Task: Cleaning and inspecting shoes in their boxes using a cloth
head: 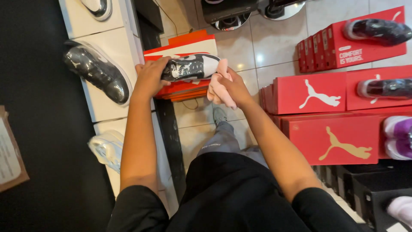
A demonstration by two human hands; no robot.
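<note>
The left hand (pixel 149 78) is closed around the heel end of a black-and-white patterned sneaker (pixel 191 67), holding it sideways above a stack of orange shoeboxes (pixel 180 88). The right hand (pixel 231 88) grips a bunched pink cloth (pixel 218 88), pressed against the sneaker's white toe.

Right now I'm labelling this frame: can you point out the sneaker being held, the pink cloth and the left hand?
sneaker (pixel 189 67), head view, on its patterned side.
pink cloth (pixel 219 88), head view, on its bunched folds.
left hand (pixel 151 77), head view, on its back.
</note>
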